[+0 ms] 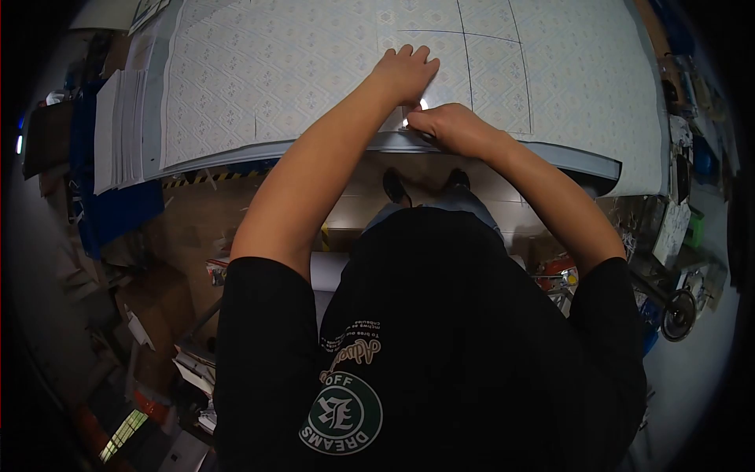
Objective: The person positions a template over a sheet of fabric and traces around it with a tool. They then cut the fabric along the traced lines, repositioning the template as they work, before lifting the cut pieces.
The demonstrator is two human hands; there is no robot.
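Note:
A pale sheet with a faint zigzag pattern [314, 71] covers the tabletop, with dark ruled lines crossing its right part. My left hand [407, 75] rests on it near the front edge, knuckles up and fingers curled; its fingertips and anything under them are hidden. Just below and to the right, my right hand [456, 127] is closed in a pinch at the edge, close to my left thumb. A small shiny, clear-looking piece [425, 103] shows between the two hands. I cannot make out what it is, nor what the right fingers grip.
A grey rail [566, 155] runs along the table's front edge. Stacked sheets [119, 130] stand at the left end, beside blue cloth [118, 204]. A cardboard box [157, 303] is on the floor at left. A round metal wheel [679, 315] sits at right.

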